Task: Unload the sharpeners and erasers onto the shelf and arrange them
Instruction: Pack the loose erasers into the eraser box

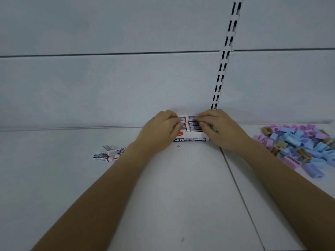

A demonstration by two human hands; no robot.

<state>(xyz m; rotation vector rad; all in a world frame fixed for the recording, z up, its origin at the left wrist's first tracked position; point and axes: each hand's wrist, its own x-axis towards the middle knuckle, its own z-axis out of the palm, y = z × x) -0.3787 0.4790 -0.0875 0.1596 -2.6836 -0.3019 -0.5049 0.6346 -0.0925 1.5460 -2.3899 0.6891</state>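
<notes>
So, progress check, left to right: a few loose erasers lie in a little jumble at the left middle of the frame, out on the shelf but not lined up. Dead centre sits the box, set back near the rear panel. It looks mostly full, with rows of erasers showing above its label. Over at the right edge the sharpeners are all out in one messy heap. My read: sharpeners unloaded, erasers barely begun, and no arranging done for either.

Now the hands. The left hand covers the left end of the stack in the box, fingers curled down onto the top rows. The right hand mirrors it on the right end, fingertips pinching at the top erasers. So the stack sits right between both hands, touching both, with just a strip of it visible in the gap. Can't tell whether anything's lifted free.
</notes>
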